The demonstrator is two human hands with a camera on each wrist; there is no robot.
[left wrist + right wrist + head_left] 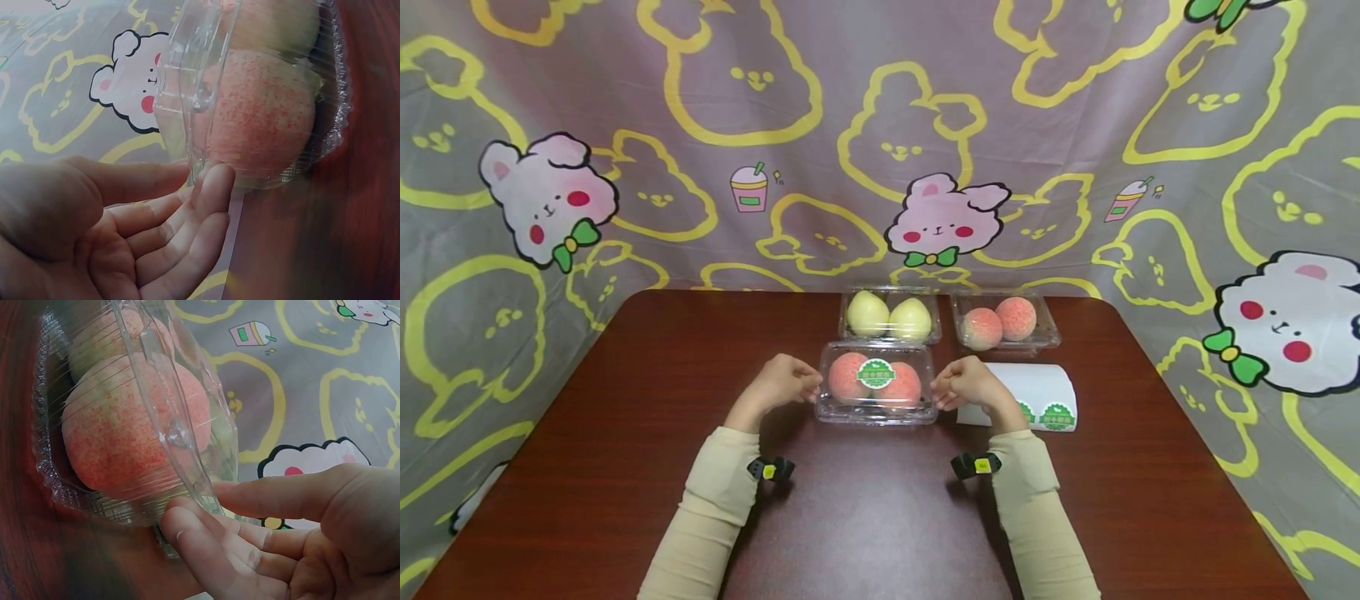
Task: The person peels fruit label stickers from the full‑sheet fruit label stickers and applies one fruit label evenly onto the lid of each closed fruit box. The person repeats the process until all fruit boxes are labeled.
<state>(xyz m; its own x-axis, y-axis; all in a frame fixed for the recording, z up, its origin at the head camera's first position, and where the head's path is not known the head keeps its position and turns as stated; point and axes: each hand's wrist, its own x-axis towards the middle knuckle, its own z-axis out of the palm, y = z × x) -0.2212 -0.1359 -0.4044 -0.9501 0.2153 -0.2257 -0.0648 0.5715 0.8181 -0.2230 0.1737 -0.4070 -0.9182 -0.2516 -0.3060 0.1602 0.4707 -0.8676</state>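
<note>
- Clear rectangular plastic box of two round pink peaches: on the red-brown counter, long axis nine to three.
- Left hand: fingers pinching its nine-o'clock rim.
- Right hand: equally near, pinching at three o'clock.

Grey cartoon-print cloth backdrop; reddish-brown tabletop, pale glare.

The glossy red-brown table bears a yellow-fruit box and a peach box at the back, a labelled box nearer, a label sheet right of it
</note>
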